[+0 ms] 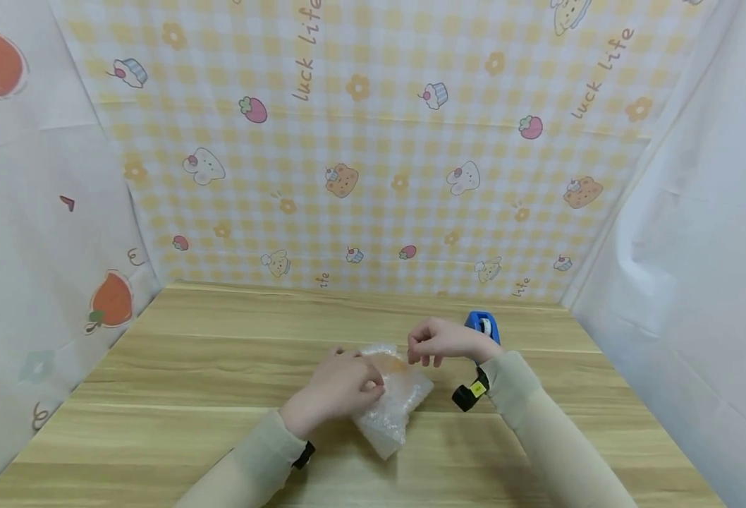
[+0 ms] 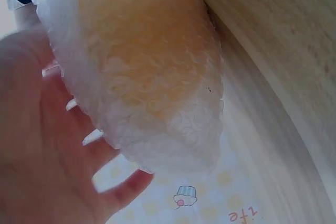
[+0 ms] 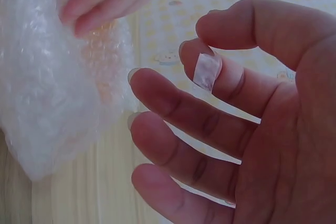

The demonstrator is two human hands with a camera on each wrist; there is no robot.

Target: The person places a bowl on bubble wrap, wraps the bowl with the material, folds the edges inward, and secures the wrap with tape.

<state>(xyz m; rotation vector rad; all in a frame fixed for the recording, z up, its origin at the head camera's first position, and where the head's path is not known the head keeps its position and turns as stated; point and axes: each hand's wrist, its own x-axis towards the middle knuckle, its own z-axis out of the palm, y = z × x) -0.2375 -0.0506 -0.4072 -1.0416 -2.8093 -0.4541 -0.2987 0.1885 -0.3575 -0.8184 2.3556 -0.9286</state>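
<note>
A package in clear bubble wrap lies on the wooden table, with something orange-yellow showing through the layers. My left hand holds the package from its left side; in the left wrist view its fingertips pass out of sight behind the wrap. To the right, apart from the wrap, my right hand hovers with its thumb against the index finger. Between them it pinches a small whitish piece of tape, which lies on the index finger. The other fingers of that hand are slightly bent and separate.
Behind my right wrist stands a blue tape dispenser, partly hidden. A black wrist camera hangs below the right cuff. Patterned yellow-check cloth rises at the table's back edge, with white cloth along the right side.
</note>
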